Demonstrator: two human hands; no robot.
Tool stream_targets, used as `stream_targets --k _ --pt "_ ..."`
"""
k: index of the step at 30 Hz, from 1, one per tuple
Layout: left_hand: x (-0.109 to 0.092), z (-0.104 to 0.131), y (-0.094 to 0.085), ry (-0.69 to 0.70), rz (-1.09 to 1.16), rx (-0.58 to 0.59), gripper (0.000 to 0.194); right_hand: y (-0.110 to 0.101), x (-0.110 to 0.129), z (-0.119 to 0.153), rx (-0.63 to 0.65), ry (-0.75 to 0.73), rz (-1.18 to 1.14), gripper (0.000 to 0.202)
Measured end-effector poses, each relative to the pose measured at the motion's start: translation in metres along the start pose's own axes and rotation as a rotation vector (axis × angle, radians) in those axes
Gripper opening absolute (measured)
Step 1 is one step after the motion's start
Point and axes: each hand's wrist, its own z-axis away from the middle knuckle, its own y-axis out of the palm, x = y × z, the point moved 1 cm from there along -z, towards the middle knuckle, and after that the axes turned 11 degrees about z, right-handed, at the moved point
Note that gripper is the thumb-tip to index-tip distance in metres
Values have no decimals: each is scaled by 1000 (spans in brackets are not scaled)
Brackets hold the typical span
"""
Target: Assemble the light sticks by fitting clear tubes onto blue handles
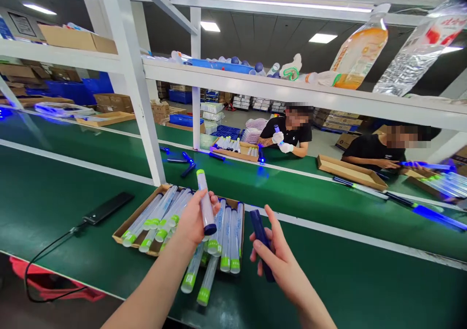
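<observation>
My left hand (191, 219) is closed round a clear plastic tube (206, 205), held tilted, with a green band at its upper end and a dark blue cap at the lower one. In my right hand (279, 258) is a dark blue cylinder (259, 228), gripped between thumb and fingers, with the index finger stretched out. It stands apart from the tube. Under my left hand lies a shallow cardboard tray (137, 210) holding several clear tubes (226, 236) with green bands. Two tubes (207, 280) stick out over its near edge.
A black power bank (109, 207) with a cable lies left of the tray on the green bench (343, 280). A white post (140, 100) rises behind the tray to a shelf with bottles (361, 52). Across the bench, two people (290, 129) handle blue-lit sticks (434, 166) beside cardboard trays (350, 171).
</observation>
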Motion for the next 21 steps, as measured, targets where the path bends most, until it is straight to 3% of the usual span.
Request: stream_targets --k 2,5,12,15,17,19,21 --pt "6 -1 -4 21 18 -13 16 7 -3 5 21 -13 -7 86" --pt "13 -3 -7 29 39 -9 26 22 -6 16 45 -23 113 64" --pt "16 -3 -10 5 196 114 26 75 -1 25 -61 -154 513 49" --pt "8 -2 -17 89 46 203 19 80 -6 27 -168 -83 440 49" --pt "2 1 -24 94 -148 286 25 75 -7 30 -228 -62 333 45" --pt "-2 6 -32 -69 -389 378 40 62 -1 33 -324 -185 343 34" --pt "-6 14 -39 -357 -610 487 51 45 11 34 -388 -365 533 37"
